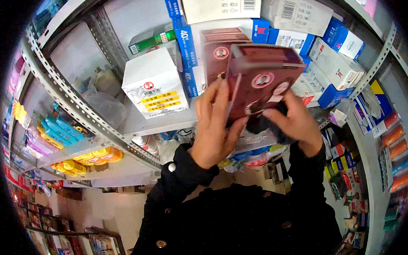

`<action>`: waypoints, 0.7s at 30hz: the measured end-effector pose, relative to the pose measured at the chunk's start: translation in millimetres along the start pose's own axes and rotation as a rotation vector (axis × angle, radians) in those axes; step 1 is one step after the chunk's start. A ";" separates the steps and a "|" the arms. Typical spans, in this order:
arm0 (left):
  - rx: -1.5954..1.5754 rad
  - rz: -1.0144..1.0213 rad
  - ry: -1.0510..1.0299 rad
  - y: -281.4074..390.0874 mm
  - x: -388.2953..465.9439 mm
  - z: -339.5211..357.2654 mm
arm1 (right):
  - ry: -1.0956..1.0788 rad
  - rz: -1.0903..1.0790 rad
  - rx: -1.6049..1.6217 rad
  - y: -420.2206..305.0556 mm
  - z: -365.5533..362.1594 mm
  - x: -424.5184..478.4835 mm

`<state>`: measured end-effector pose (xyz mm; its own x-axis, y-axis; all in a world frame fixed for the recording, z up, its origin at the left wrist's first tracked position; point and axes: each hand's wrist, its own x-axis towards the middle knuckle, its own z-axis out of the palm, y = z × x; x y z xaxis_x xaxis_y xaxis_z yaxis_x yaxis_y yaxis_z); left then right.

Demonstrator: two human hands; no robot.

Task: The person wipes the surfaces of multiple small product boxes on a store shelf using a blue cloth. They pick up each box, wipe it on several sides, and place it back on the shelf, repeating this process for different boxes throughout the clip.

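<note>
Both my hands are on a dark red cardboard box [256,81] with a round portrait emblem, tilted in front of me above the shelf. My left hand [214,127] lies along its left side, fingers pointing up. My right hand [293,122] grips its lower right part, with something black and blurred below the palm. Right behind, more dark red boxes [218,56] of the same look stand on the shelf; my left fingertips overlap the front one, and whether they touch it I cannot tell. A white box [155,85] with yellow strips stands to the left.
Blue and white boxes [187,43] are stacked at the back, more boxes [336,64] at the right. A green box [150,40] lies behind the white one. Perforated metal posts [74,95] frame the shelf [156,127]. Bottles [60,129] stand on the left shelving; packaged goods [395,147] hang at the right.
</note>
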<state>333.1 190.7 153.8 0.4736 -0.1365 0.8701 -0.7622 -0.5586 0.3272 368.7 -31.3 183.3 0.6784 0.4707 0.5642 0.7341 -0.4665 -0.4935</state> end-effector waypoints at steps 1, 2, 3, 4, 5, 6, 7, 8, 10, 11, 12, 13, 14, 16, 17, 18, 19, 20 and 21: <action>0.011 -0.003 0.023 3.3 3.7 6.9 | 0.031 0.040 0.180 5.9 -9.7 0.3; 0.054 0.017 0.009 4.1 5.2 8.5 | 0.040 0.045 0.157 16.8 -19.3 -1.0; 0.095 0.038 -0.005 3.7 7.6 11.0 | 0.051 0.052 0.133 30.9 -30.4 -2.9; 0.146 0.056 -0.014 2.9 8.1 12.1 | -0.016 0.074 0.163 44.1 -41.8 -1.1; 0.190 0.046 0.014 -0.1 6.8 13.0 | 0.049 0.072 0.252 54.5 -43.0 1.9; 0.233 0.034 0.041 -5.4 3.8 15.9 | 0.058 0.092 0.234 70.4 -45.6 7.7; 0.280 0.019 0.070 -9.6 0.2 17.7 | 0.063 0.110 0.219 86.2 -46.8 15.3; 0.265 0.023 0.054 -12.4 -3.0 20.5 | 0.039 0.114 0.215 99.1 -44.1 22.6; 0.270 0.009 0.033 -18.9 -10.6 25.7 | -0.040 0.100 0.227 112.8 -28.1 50.2; 0.282 -0.002 0.030 -21.1 -12.6 24.5 | -0.196 0.277 -0.041 109.7 -28.8 60.3; 0.280 -0.009 0.032 -19.1 -13.4 25.7 | -0.159 0.197 -0.030 120.3 -20.2 63.8; 0.252 -0.015 0.037 -17.2 -13.7 26.8 | -0.118 0.123 -0.021 132.9 -14.2 63.2; 0.252 -0.041 0.030 -17.5 -18.4 21.8 | -0.077 0.021 -0.091 136.8 -11.1 61.6; 0.292 -0.103 0.052 -20.2 -29.1 7.1 | -0.127 0.149 -0.462 89.9 -18.1 65.2; 0.306 -0.129 0.072 -23.0 -36.3 -1.4 | -0.144 0.203 -0.472 73.4 -21.5 64.5; 0.307 -0.158 0.084 -23.8 -44.0 -7.2 | -0.132 0.160 -0.509 67.5 -26.0 60.4; 0.322 -0.172 0.102 -26.3 -49.6 -16.3 | -0.117 0.115 -0.538 65.2 -27.1 59.2; 0.333 -0.185 0.118 -29.1 -54.8 -25.4 | -0.117 0.122 -0.555 64.8 -27.5 58.0; 0.335 -0.189 0.132 -32.4 -59.0 -34.2 | -0.110 0.137 -0.580 64.4 -30.0 54.9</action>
<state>314.7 244.8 104.5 0.5144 0.0878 0.8531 -0.4707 -0.8026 0.3664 452.3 -58.0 202.4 0.7874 0.4380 0.4337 0.5244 -0.8458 -0.0980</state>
